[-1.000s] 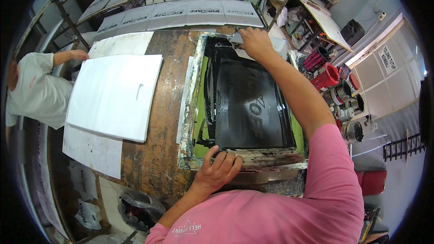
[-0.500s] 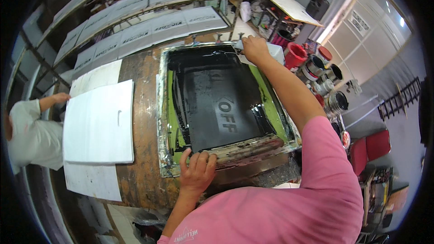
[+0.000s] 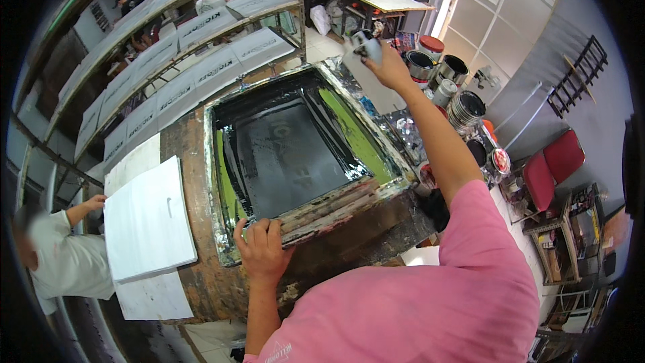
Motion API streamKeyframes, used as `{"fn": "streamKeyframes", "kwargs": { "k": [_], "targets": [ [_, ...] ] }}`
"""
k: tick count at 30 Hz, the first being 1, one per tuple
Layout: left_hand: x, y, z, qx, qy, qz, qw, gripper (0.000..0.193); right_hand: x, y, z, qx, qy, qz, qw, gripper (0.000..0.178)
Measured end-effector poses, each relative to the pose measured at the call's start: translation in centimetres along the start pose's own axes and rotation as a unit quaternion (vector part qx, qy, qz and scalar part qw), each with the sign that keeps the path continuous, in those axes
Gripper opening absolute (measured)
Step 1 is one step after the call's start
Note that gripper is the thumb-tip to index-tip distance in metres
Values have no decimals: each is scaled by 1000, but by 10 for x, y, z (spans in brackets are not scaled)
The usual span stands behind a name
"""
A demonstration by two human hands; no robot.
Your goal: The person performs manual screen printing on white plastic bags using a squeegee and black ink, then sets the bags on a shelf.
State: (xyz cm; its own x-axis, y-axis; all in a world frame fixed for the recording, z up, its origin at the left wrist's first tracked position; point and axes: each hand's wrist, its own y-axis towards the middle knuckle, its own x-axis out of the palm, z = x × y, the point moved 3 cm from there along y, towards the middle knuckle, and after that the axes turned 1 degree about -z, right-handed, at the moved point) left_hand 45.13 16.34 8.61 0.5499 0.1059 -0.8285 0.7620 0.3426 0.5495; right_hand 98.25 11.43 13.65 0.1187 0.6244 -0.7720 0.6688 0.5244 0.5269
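A screen-printing frame (image 3: 311,230) lies on the worn wooden table, its mesh coated with wet black ink (image 3: 289,154) between green strips. Faint lettering shows through the ink. My left hand (image 3: 262,247) has its fingers hooked over the near wooden edge, close to the left corner. Beyond the far right corner, my right hand (image 3: 388,69) is closed around a light grey, bottle-like container (image 3: 363,47), blurred and partly covered by the fingers.
A stack of white sheets (image 3: 148,222) lies left on the table (image 3: 201,289), touched by another person's hand (image 3: 96,202). Racks (image 3: 195,87) of printed sheets stand behind. Ink cans (image 3: 465,111) crowd the right side, near a red chair (image 3: 553,165).
My right hand has lifted the grey container away from the screen's far right corner, outward past the frame. The left hand stays on the near edge. The view has shifted.
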Motion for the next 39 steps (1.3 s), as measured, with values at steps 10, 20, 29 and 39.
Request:
{"fn": "streamKeyframes", "kwargs": {
  "k": [10, 20, 29, 39],
  "targets": [
    [-9, 3, 3, 2, 3, -8, 1000, 83, -20, -80, 66, 181, 91, 103, 974, 78],
    [-22, 13, 5, 4, -3, -18, 1000, 81, -37, -108, 59, 211, 79, 121, 967, 83],
    [-42, 32, 4, 2, 0, 0, 1000, 81, -148, -247, -205, -292, 106, -126, 942, 75],
    [-107, 53, -8, -36, 68, 91, 993, 135, -113, -214, -264, -330, 27, 5, 944, 36]
  ]
}}
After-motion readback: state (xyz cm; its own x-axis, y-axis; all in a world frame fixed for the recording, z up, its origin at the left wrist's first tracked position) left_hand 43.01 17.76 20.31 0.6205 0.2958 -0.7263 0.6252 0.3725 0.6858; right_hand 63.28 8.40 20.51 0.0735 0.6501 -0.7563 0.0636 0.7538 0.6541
